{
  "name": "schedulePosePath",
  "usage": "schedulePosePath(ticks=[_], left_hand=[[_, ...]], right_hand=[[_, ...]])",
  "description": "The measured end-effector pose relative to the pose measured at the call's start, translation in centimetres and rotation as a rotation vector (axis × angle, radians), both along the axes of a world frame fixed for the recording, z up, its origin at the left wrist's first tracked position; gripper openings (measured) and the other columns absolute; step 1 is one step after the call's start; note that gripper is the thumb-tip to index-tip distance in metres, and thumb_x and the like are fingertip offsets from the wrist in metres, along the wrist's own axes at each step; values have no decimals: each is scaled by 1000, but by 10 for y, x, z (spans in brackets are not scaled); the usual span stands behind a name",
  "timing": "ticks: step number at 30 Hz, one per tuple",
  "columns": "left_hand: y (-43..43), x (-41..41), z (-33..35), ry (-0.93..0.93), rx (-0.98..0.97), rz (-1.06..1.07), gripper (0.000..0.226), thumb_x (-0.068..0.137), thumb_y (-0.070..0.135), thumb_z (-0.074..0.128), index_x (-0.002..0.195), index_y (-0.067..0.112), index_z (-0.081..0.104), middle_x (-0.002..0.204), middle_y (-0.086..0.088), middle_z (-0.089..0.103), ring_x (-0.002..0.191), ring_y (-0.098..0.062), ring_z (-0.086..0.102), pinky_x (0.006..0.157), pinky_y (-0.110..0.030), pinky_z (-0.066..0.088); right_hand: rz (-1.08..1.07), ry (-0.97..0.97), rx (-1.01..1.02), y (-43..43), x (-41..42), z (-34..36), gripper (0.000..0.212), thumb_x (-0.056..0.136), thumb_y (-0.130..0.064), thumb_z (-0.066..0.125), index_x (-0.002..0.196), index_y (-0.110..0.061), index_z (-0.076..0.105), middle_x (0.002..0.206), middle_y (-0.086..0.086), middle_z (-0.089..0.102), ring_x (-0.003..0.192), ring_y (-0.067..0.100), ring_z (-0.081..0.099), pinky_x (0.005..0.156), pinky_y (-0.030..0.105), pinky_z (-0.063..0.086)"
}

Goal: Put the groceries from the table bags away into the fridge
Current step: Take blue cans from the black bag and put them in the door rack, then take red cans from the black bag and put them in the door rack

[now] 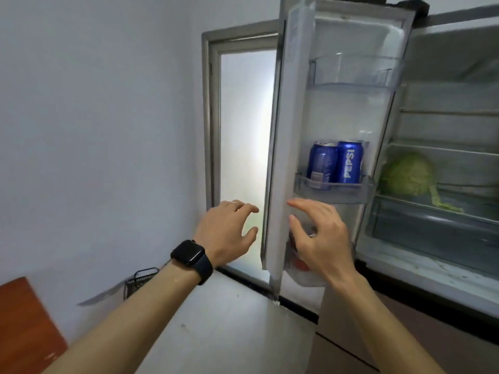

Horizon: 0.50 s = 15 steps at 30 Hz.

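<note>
Head camera view, looking forward and slightly down at an open fridge on the right. Its left-hand door is swung out toward the viewer.

Two blue Pepsi cans stand upright, touching each other, on the middle door shelf, from its left end to about its centre. Inside the fridge, a green cabbage rests at the left end of an inner shelf, just above a clear drawer.

The right hand hangs in front of the bottom door bin, just under the cans. Its thumb and forefinger are spread apart and it appears to hold nothing; its far fingers are hidden. Behind the hand, a red and white item sits in that bin, too covered to identify.

The left hand, with a ring and a black watch at the wrist, has its fingers loosely spread and holds nothing. It is just beside the door's outer edge, apparently not touching it.

A frosted glass door glows behind. A black wire basket sits on the floor by the wall, and a reddish-brown surface fills the lower left corner.

The task seems partly done: cans, cabbage and the bin item are stored. The bags are out of view, so what remains cannot be told, and the door is not yet closed.
</note>
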<state>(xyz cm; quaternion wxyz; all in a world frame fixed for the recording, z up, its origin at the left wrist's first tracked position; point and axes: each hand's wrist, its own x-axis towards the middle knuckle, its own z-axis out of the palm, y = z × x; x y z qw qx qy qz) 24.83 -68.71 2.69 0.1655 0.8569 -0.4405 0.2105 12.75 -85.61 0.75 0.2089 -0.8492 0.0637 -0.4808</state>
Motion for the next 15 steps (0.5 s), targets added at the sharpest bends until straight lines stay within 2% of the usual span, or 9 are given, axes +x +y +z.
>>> schedulePosePath(ticks=[3,6,9,11,13,15], left_hand=[[88,10,-47,70,50,121,42,95,46,50,135,34,54,134,8,59,126,-17,50,103,-34,42],[182,11,-90,145,62,258,38,94,43,53,130,32,60,129,5,63,120,-19,54,101,-35,41],[278,6,-127,225,75,408,40,96,45,51,133,32,58,133,6,60,125,-17,50,104,-33,37],[341,0,-151,278,85,517,42,95,48,46,133,33,58,133,8,59,126,-15,50,105,-33,37],[403,-10,-173,326,88,617,42,94,48,46,131,34,59,133,8,59,126,-15,50,106,-34,39],[461,-23,-192,373,82,710,40,94,45,50,131,34,59,134,9,59,126,-15,50,106,-34,40]], right_hand=[[96,77,82,70,12,-37,27,95,-26,66,121,-31,69,119,-25,60,117,1,50,101,18,35],[206,187,139,147,29,-73,24,94,-26,67,117,-33,71,115,-29,60,118,0,49,100,4,27],[323,316,139,229,47,-110,23,95,-29,66,116,-33,73,116,-27,62,121,2,49,102,7,29],[401,389,113,285,58,-133,23,94,-30,66,116,-32,73,118,-25,63,124,4,47,101,4,24],[484,457,92,342,65,-154,24,93,-31,67,117,-31,73,120,-21,65,126,5,45,103,7,25],[568,519,56,396,71,-174,25,94,-32,66,118,-31,72,122,-20,65,128,6,43,107,18,31]])
